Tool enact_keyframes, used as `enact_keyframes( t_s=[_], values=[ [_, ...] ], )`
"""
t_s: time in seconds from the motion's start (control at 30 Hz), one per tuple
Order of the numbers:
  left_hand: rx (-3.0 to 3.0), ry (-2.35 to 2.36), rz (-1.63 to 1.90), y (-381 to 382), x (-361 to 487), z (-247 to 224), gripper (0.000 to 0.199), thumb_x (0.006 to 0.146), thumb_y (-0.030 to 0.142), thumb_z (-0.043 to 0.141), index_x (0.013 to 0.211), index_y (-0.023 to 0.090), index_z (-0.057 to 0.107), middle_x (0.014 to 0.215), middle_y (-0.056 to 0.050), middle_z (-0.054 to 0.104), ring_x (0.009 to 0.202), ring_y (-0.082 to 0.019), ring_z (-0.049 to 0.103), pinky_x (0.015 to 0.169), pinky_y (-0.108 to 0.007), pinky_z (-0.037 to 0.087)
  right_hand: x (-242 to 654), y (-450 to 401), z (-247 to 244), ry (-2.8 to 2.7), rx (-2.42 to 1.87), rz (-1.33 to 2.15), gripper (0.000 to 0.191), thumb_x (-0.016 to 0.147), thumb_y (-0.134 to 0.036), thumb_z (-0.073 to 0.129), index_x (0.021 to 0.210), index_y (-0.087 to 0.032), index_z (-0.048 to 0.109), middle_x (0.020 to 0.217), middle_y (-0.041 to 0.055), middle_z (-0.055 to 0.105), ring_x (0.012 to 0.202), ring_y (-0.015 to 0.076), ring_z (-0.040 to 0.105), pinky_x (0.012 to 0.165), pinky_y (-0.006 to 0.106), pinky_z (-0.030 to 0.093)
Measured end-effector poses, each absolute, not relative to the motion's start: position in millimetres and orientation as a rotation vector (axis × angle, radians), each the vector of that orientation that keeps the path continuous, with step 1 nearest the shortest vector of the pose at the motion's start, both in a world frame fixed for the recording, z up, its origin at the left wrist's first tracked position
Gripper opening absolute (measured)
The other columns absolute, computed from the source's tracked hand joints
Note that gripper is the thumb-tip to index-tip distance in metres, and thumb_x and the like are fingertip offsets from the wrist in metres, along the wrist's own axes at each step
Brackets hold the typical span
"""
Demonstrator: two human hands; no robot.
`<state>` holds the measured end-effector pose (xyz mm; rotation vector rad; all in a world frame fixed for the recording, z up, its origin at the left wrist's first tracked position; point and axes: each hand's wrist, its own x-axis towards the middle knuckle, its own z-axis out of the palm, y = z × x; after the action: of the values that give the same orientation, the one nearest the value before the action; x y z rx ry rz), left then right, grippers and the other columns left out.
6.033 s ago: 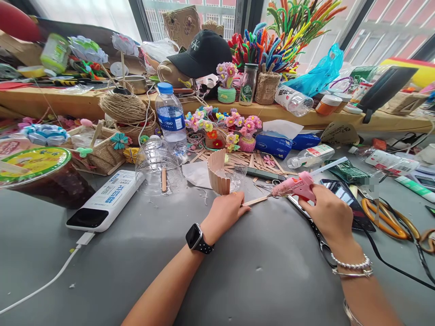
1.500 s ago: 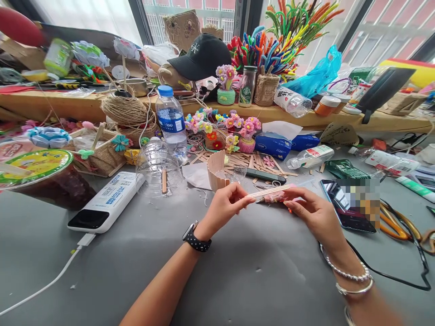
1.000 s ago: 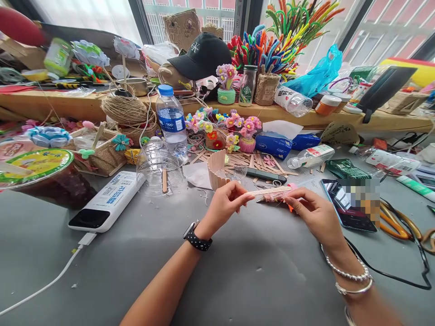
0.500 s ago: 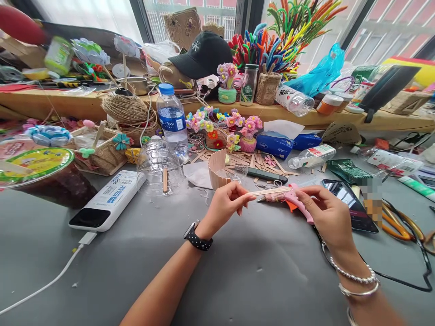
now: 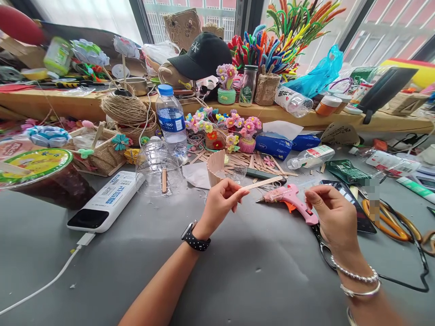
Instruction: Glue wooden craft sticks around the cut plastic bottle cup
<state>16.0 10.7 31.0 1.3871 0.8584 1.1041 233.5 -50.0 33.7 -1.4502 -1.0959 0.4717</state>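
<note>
My left hand (image 5: 221, 200) pinches one end of a wooden craft stick (image 5: 263, 183), whose free end points right and slightly up. My right hand (image 5: 335, 216) is apart from the stick, thumb and fingers pressed together; I cannot make out whether something thin is between them. Just left of that hand, a pink glue gun (image 5: 295, 199) lies on its side, nozzle to the left. Behind my left hand stands a curved wall of joined craft sticks (image 5: 215, 170), partly hidden by the hand. Loose craft sticks (image 5: 249, 159) are scattered behind it.
To the left are a cut clear plastic bottle (image 5: 158, 170), a white power bank (image 5: 108, 199) with a cable, and a sealed drink cup (image 5: 50, 176). A phone (image 5: 363, 217) and orange-handled scissors (image 5: 387, 222) lie right. A crowded wooden shelf (image 5: 210, 107) runs along the back.
My right hand has let go of the stick's right end and moved slightly right. The stick now tilts up from my left hand, and more of the glue gun shows.
</note>
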Motion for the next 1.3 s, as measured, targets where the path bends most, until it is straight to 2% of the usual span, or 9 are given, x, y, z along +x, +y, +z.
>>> enact_keyframes(
  t_s=[0.17, 0.33, 0.4, 0.5, 0.7, 1.07, 1.3],
  values=[
    [1.373, 0.868, 1.124, 10.3, 16.1, 30.8, 0.026, 0.069, 0.035, 0.064, 0.066, 0.015, 0.048, 0.048, 0.007, 0.051, 0.033, -0.001, 0.041, 0.032, -0.014, 0.029, 230.5, -54.0, 35.4, -1.354, -1.238, 0.697, 0.010, 0.073, -0.030, 0.059, 0.070, -0.020, 0.060, 0.059, -0.0019, 0.054, 0.050, 0.0088, 0.047, 0.047, 0.023, 0.040],
    [1.384, 0.871, 1.135, 11.0, 15.5, 29.2, 0.026, 0.070, 0.035, 0.063, 0.067, 0.015, 0.048, 0.047, 0.007, 0.052, 0.033, -0.002, 0.041, 0.032, -0.014, 0.031, 228.2, -53.3, 37.4, -1.533, -1.261, 0.751, 0.017, 0.076, -0.034, 0.055, 0.068, -0.020, 0.061, 0.063, 0.0003, 0.060, 0.052, 0.0097, 0.050, 0.044, 0.022, 0.039],
    [1.426, 0.877, 1.149, 10.9, 15.4, 27.8, 0.026, 0.071, 0.036, 0.063, 0.068, 0.014, 0.048, 0.048, 0.006, 0.052, 0.033, -0.002, 0.042, 0.033, -0.014, 0.033, 227.1, -50.9, 37.5, -1.645, -1.395, 0.666, 0.020, 0.074, -0.037, 0.057, 0.066, -0.019, 0.062, 0.065, 0.0011, 0.062, 0.056, 0.0110, 0.053, 0.050, 0.023, 0.041],
    [1.543, 0.911, 1.166, 9.4, 15.6, 25.6, 0.025, 0.071, 0.036, 0.062, 0.068, 0.014, 0.049, 0.049, 0.006, 0.052, 0.034, -0.002, 0.042, 0.034, -0.014, 0.034, 226.1, -47.3, 33.1, -1.703, -1.544, 0.347, 0.022, 0.075, -0.038, 0.056, 0.066, -0.019, 0.061, 0.064, 0.0003, 0.061, 0.059, 0.0113, 0.052, 0.057, 0.024, 0.041],
    [1.754, 0.929, 1.154, 5.5, 16.7, 24.5, 0.022, 0.073, 0.034, 0.061, 0.070, 0.015, 0.051, 0.050, 0.006, 0.052, 0.035, -0.001, 0.042, 0.035, -0.013, 0.033, 224.3, -46.5, 23.4, -1.833, -1.543, -0.104, 0.024, 0.078, -0.034, 0.053, 0.062, -0.018, 0.056, 0.056, -0.0004, 0.054, 0.054, 0.0100, 0.047, 0.055, 0.023, 0.036],
    [2.131, 0.915, 1.174, 3.9, 17.0, 24.0, 0.020, 0.078, 0.032, 0.056, 0.068, 0.015, 0.051, 0.051, 0.006, 0.053, 0.038, -0.002, 0.043, 0.040, -0.014, 0.035, 223.8, -46.7, 24.2, -1.897, -1.470, -0.219, 0.019, 0.078, -0.029, 0.055, 0.065, -0.016, 0.058, 0.060, 0.0009, 0.057, 0.058, 0.0106, 0.048, 0.057, 0.024, 0.037],
    [2.627, 0.941, 1.313, 8.0, 14.3, 16.7, 0.025, 0.083, 0.034, 0.047, 0.067, 0.015, 0.049, 0.052, 0.004, 0.056, 0.043, -0.006, 0.049, 0.043, -0.017, 0.035, 227.1, -48.4, 28.0, -1.725, -1.475, -0.391, 0.019, 0.077, -0.023, 0.056, 0.060, -0.017, 0.056, 0.056, -0.0011, 0.055, 0.051, 0.0080, 0.044, 0.053, 0.022, 0.035]
  ],
)
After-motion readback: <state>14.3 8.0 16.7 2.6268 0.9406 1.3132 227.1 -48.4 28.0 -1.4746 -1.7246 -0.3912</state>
